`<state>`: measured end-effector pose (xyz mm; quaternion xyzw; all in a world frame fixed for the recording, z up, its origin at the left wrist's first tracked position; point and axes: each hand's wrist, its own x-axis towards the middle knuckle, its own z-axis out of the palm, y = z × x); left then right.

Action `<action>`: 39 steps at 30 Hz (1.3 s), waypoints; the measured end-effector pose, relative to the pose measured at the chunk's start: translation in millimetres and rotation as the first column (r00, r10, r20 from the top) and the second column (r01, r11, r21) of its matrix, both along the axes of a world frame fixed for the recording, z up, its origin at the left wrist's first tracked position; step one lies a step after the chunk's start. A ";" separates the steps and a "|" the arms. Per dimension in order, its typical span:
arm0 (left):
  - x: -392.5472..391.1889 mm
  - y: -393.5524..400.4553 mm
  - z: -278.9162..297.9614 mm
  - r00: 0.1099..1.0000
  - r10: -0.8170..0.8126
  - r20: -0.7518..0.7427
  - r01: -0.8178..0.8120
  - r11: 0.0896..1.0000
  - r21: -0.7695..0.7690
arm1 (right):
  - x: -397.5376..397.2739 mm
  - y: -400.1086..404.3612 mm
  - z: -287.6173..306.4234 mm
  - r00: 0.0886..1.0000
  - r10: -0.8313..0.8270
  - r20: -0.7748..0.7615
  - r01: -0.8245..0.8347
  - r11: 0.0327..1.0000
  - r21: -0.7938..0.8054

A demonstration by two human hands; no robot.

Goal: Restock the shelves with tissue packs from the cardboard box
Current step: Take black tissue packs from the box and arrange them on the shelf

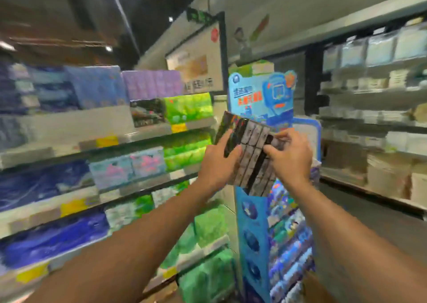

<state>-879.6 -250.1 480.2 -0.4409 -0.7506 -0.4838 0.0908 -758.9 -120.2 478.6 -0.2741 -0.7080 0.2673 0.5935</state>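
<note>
I hold a dark tissue pack (250, 145) with grey panels up at chest height, tilted, in front of a blue cardboard display stand (254, 233). My left hand (219, 161) grips its left side. My right hand (288, 155) pinches its right edge near the top. To the left, the shelves (147, 130) carry blue, purple, green and pink tissue packs; a similar dark pack (147, 112) sits on the top shelf beside a green one. The cardboard box is not clearly in view. The picture is blurred.
The blue display stand with small blue items stands straight ahead at the shelf end. A second shelving unit (374, 94) with pale goods runs along the right. Open aisle floor (381, 228) lies between them at the right.
</note>
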 end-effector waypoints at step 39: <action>-614.1 -303.3 117.9 0.736 0.602 0.310 -0.667 0.723 0.181 | -747.0 -164.5 202.1 0.579 0.299 0.758 -0.791 0.431 0.434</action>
